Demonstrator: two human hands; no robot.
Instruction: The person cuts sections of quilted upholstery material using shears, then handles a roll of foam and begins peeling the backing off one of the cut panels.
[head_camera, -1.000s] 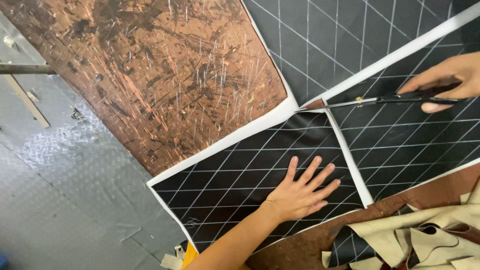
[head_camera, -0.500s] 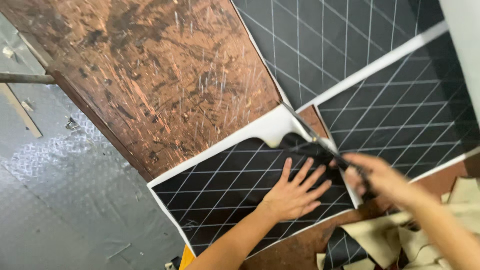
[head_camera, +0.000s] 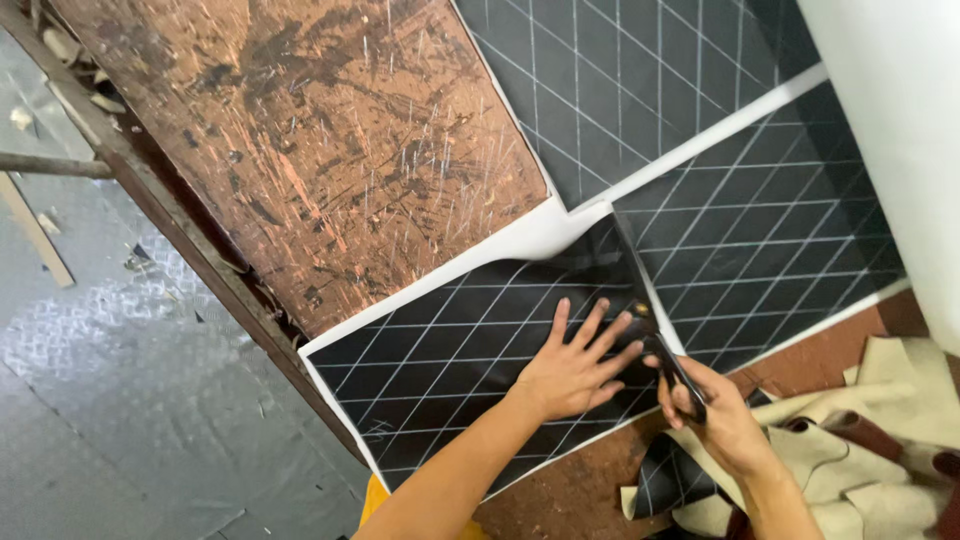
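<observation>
Near edge, 5 o'clock: heap of beige and brown offcuts (head_camera: 880, 450) w/ a small black quilted scrap (head_camera: 668, 478) at its left. Just above, right hand (head_camera: 715, 415), fingers clamped on the handles of black scissors (head_camera: 668, 362); blades point to 11 o'clock, tips at the cut edge of the material. Whether blades are open or closed: cannot tell. Left hand (head_camera: 575, 372), forearm entering from 6 o'clock, lies flat w/ fingers spread apart, pressing the black quilted sheet (head_camera: 450, 370); holds nothing. Sheet is black w/ white diamond grid and white border, centre of view, on the desk (head_camera: 330, 150); its upper right corner curls up by the scissors. At 3 o'clock, 2nd black quilted panel (head_camera: 770, 240) across the cut line; at 12–1 o'clock, 3rd panel (head_camera: 640, 90). Desk top: worn, scratched brown surface, 11 o'clock. Far left, 9 o'clock: grey patterned floor (head_camera: 110, 400) below desk edge.
</observation>
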